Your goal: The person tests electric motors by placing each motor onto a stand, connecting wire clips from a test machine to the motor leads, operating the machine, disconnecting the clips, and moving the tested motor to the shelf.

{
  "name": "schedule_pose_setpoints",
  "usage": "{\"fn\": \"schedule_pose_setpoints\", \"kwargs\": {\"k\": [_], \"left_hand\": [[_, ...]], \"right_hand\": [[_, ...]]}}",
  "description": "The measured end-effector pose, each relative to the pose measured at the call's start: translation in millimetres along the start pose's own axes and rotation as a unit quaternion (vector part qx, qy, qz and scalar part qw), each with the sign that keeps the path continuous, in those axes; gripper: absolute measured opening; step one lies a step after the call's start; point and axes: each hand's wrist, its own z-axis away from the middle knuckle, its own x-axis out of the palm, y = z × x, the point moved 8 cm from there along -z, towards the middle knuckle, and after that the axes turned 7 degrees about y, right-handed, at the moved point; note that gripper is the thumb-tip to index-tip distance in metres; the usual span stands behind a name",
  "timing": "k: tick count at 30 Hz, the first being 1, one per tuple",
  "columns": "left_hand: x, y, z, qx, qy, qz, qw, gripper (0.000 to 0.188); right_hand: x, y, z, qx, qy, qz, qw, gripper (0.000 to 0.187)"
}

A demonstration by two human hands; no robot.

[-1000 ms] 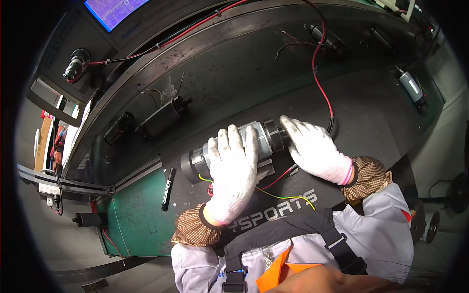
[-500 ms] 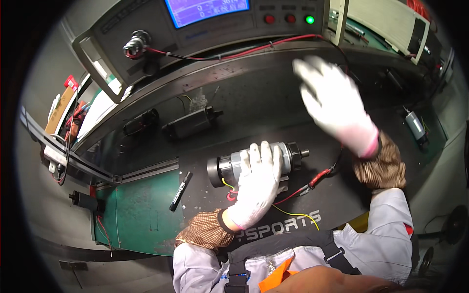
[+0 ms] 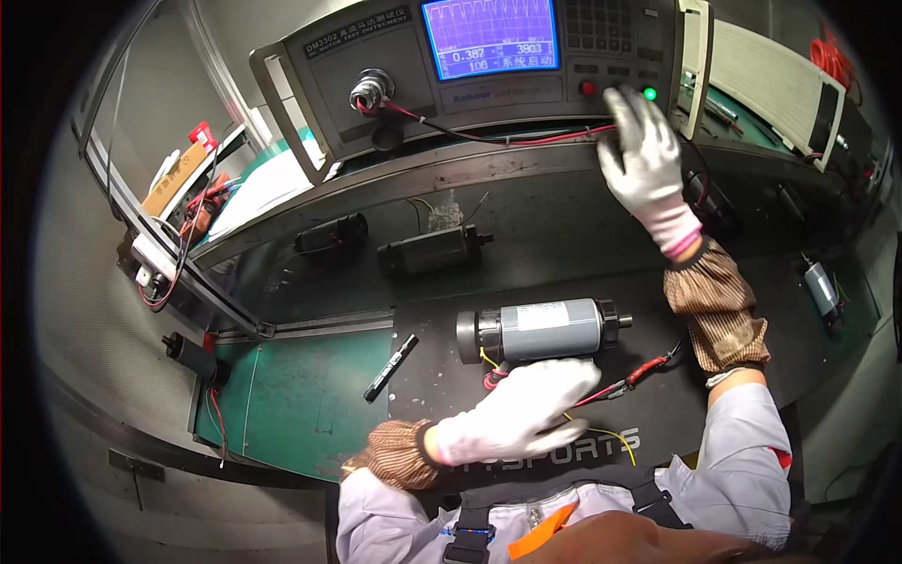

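A grey cylindrical electric motor (image 3: 573,327) with a pale label lies on its side on the dark mat, its shaft pointing right. Just in front of it hovers or rests my left hand (image 3: 517,414) in a white glove, thumb and fingers apart and holding nothing. My right hand (image 3: 648,169), gloved too, is raised at the front of the test instrument (image 3: 404,66), fingers stretched out below the green lit button (image 3: 650,94) and right of a red button (image 3: 587,88). Contact with the panel cannot be made out. Red clip leads (image 3: 646,368) run toward the motor's wires, partly behind my left hand.
A black marker (image 3: 391,367) lies left of the motor. Behind it are more motors (image 3: 427,252); others sit at the left edge (image 3: 191,357) and far right (image 3: 822,289). The shelf's metal edge (image 3: 470,164) crosses under the instrument. Papers (image 3: 272,193) lie at its left.
My left hand has come off the motor toward me. My right hand has reached up to the instrument's buttons. The screen now shows a wavy trace, and the whole view has shifted.
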Motion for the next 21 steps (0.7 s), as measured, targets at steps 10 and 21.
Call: {"fn": "schedule_pose_setpoints", "kwargs": {"k": [10,21], "left_hand": [[-91.2,-119.6,146.0,-0.249,0.169,-0.363,0.882,0.044],[-93.7,-126.3,153.8,-0.235,0.126,-0.415,0.870,0.036]], "right_hand": [[-45.2,-80.0,120.9,0.224,-0.501,-0.168,0.819,0.043],[-31.7,-101.0,102.9,0.160,-0.543,-0.154,0.809,0.041]]}}
